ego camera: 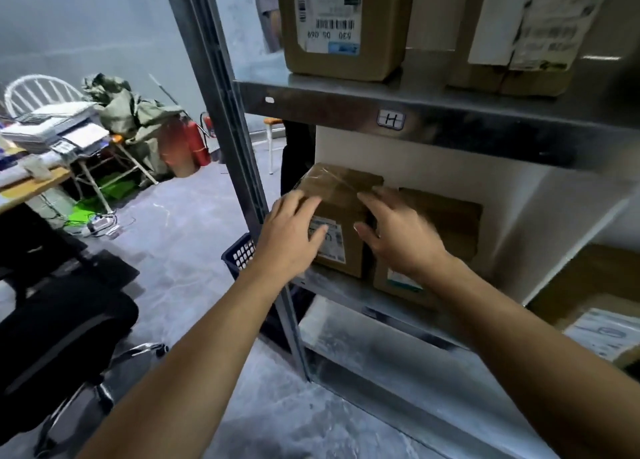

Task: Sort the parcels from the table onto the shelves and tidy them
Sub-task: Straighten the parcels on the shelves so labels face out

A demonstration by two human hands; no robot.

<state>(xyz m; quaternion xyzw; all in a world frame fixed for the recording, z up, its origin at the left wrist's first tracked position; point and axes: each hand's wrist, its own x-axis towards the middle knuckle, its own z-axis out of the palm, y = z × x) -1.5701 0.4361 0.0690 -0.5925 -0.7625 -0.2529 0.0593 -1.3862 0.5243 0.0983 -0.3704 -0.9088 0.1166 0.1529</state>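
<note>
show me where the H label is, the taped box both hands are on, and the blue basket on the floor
H label (391, 119), head view, middle of the tag on the shelf edge.
Taped box (341, 195), head view, its brown top face between the hands.
Blue basket (239, 254), head view, its gridded side wall.

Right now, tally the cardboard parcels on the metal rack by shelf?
Top shelf, above the H tag: 2, a labelled brown cardboard box and a taped brown cardboard box
Middle shelf: 2, a tape-sealed cardboard box and a plain brown cardboard box
Total: 4
</note>
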